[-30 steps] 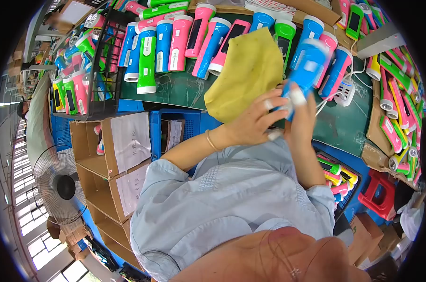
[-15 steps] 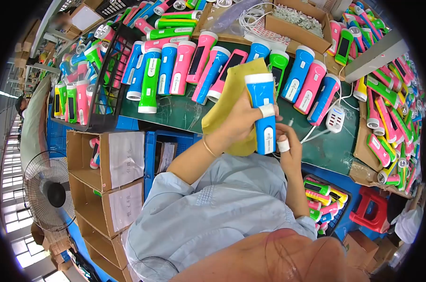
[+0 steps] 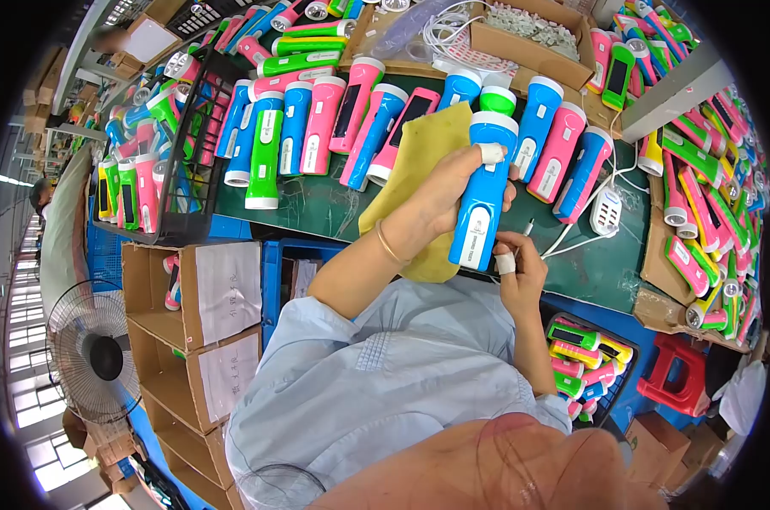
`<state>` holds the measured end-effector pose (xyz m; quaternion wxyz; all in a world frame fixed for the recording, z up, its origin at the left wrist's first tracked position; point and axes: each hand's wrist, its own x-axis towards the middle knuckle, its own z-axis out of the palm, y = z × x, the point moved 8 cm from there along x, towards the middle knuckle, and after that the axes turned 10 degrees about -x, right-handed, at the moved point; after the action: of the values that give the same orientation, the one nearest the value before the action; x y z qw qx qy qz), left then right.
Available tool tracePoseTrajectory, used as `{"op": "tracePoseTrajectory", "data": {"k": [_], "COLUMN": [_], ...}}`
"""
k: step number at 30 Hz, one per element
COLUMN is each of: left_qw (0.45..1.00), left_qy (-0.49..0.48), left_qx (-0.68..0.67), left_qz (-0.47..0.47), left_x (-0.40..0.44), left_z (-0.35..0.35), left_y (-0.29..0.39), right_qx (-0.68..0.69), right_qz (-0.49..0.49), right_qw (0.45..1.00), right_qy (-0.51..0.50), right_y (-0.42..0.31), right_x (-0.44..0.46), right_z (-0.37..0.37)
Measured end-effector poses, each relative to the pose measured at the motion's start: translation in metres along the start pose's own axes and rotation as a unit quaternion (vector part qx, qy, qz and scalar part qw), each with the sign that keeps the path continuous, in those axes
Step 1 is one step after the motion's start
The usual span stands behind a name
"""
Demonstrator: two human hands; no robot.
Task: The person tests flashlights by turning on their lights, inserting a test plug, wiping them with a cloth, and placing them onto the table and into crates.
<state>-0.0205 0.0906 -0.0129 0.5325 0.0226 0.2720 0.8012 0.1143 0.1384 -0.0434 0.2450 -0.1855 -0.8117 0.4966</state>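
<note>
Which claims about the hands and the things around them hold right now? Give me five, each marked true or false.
1. The left hand grips a blue flashlight. True.
2. The blue flashlight's wide head points toward the person's body. False: the wide head points away from it.
3. The right hand has a white wrap on a digit. True.
4. The yellow cloth lies to the right of the white charger. False: the yellow cloth is to its left.
5. The fan is at the left side of the picture. True.
</note>
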Motion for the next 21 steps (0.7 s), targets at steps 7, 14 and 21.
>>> {"op": "tracePoseTrajectory", "data": {"k": [7, 14, 21], "left_qw": [0.963, 0.856, 0.929], "left_qy": [0.046, 0.057, 0.045], "left_qx": [0.253, 0.510, 0.349], "left_qz": [-0.078, 0.059, -0.117], "left_x": [-0.038, -0.056, -0.065], "left_z": [-0.010, -0.010, -0.014], "left_y": [-0.027, -0.026, -0.048], "right_qx": [0.045, -0.138, 0.051], "right_qz": [0.065, -0.089, -0.121], "right_qw": [0.997, 0.969, 0.965], "right_qy": [-0.002, -0.186, -0.226], "right_y": [-0.019, -0.063, -0.050], "right_x": [0.050, 0.090, 0.080], "right_z": [-0.026, 0.015, 0.028]}}
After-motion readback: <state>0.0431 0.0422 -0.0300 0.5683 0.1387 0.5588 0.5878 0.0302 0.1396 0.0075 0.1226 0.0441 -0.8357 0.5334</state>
